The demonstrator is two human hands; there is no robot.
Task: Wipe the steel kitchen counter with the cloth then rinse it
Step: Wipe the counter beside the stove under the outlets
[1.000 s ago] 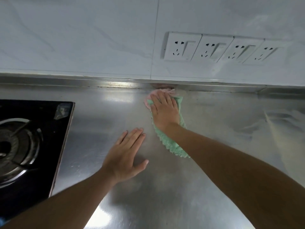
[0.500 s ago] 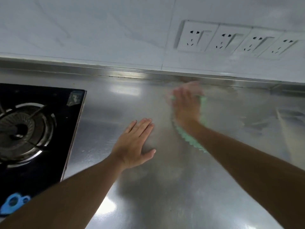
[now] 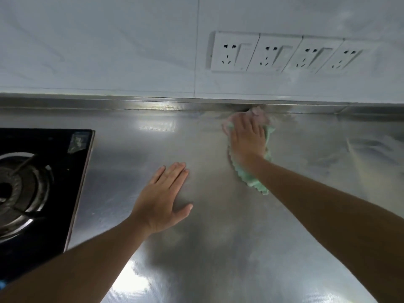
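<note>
Slid rightward, crumpled green-pink cloth (image 3: pixel 251 180) under flat right hand (image 3: pixel 247 138); left hand (image 3: pixel 161 200) spread on counter (image 3: pixel 218 259).

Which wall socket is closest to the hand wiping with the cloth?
The leftmost socket, almost straight above the right hand on the cloth; the other three sit further right.

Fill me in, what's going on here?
A person is wiping the steel counter. The right hand presses a green cloth flat on it near the back edge, below the sockets. The left hand lies flat on the counter, right of the stove. Rinsing is not yet done.
</note>
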